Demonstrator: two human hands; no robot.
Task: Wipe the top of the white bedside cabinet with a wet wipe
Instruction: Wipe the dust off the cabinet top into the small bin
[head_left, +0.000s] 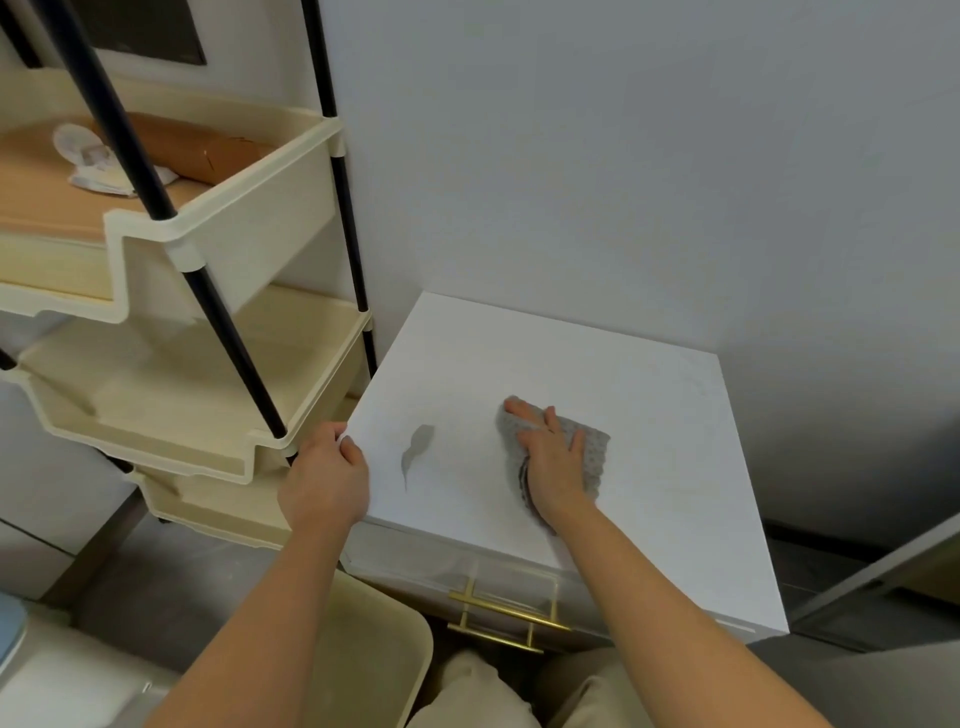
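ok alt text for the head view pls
A right hand presses a grey wipe flat on a white cabinet top, while the left hand grips its left edge. A grey smear lies between the hands; a cream shelf rack stands to the left.

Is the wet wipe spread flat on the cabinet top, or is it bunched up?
Mostly spread: the wet wipe lies flat on the cabinet top under the right hand, slightly bunched near the wrist.
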